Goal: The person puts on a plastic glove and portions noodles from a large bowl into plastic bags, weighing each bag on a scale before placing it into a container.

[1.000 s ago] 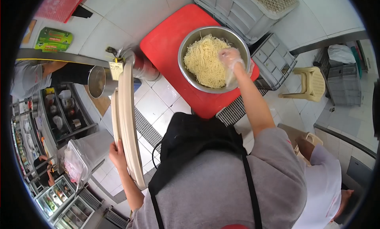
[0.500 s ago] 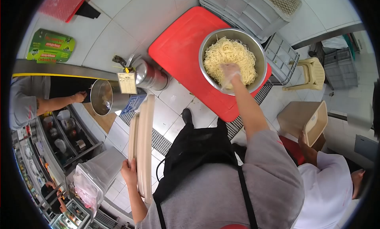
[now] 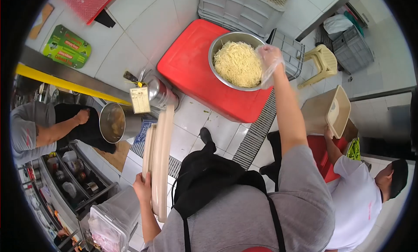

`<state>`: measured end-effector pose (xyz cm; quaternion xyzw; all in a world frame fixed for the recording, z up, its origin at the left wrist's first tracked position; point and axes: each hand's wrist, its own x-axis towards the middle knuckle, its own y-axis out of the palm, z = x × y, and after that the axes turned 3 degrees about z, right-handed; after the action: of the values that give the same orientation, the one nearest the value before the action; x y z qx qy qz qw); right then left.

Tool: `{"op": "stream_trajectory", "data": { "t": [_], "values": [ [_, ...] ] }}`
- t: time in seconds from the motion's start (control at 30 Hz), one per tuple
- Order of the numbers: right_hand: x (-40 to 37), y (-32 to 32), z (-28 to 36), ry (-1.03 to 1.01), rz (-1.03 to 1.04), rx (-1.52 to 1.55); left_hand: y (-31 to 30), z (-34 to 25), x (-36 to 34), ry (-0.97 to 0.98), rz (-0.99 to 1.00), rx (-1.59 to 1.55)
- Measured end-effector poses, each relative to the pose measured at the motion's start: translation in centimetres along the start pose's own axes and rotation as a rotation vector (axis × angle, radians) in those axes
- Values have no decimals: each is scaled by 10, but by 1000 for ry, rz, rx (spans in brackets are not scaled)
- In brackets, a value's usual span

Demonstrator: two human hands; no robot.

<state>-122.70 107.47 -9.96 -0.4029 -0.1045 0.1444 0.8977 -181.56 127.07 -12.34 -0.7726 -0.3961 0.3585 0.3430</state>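
Observation:
My left hand [image 3: 142, 189] is closed on the edge of a beige plastic tub [image 3: 162, 165], held upright on its side, with a second rim nested against it. My right hand [image 3: 270, 58] wears a loose clear plastic glove. Its fingers are curled at the right rim of a steel bowl [image 3: 213, 71]; the fingertips are partly hidden. Pale yellow noodles [image 3: 237, 64] are heaped in this bowl. Beneath the bowl is a red lidded container [image 3: 187, 64].
Grey crates [image 3: 239, 12] stand behind the bowl. At the right, a person in white [image 3: 357, 208] holds another beige tub [image 3: 324, 108]. At the left, a person's hand [image 3: 82, 117] is near a steel pot [image 3: 112, 123]. A clear bin [image 3: 113, 221] stands at lower left.
My right hand has moved off the noodles to the bowl's right rim. My left hand still holds the beige tub. The view has shifted, and the person at right has turned.

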Motion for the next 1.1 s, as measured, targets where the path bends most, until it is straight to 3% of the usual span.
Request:
{"op": "stream_trajectory", "data": {
  "t": [0.03,0.1,0.17,0.23,0.3,0.4,0.5,0.57,0.6,0.7,0.87,1.1],
  "values": [
    [-28,-5,-3,101,68,199,-3,-1,-1,4,19,-22],
    [-82,10,-45,56,76,448,-14,7,-9,27,42,-20],
    [-158,4,-46,329,156,596,-20,14,-12,87,38,-46],
    [-229,14,-53,468,56,718,-30,17,-14,127,70,-33],
    [-292,22,-88,461,124,355,-38,25,-16,170,104,-25],
    [-390,22,-91,457,1,314,-38,34,0,206,180,29],
    [-470,1,-54,678,-48,556,-36,41,21,317,239,40],
    [-515,-6,-25,715,-109,340,-33,49,38,394,308,55],
    [-541,2,-28,731,-120,374,-33,54,48,442,356,56],
    [-608,14,8,621,-215,254,-25,69,66,511,435,126],
    [-671,20,57,668,-306,220,-11,58,63,660,432,213],
    [-738,-1,66,744,-401,194,-1,47,35,687,495,265]
  ]
}}
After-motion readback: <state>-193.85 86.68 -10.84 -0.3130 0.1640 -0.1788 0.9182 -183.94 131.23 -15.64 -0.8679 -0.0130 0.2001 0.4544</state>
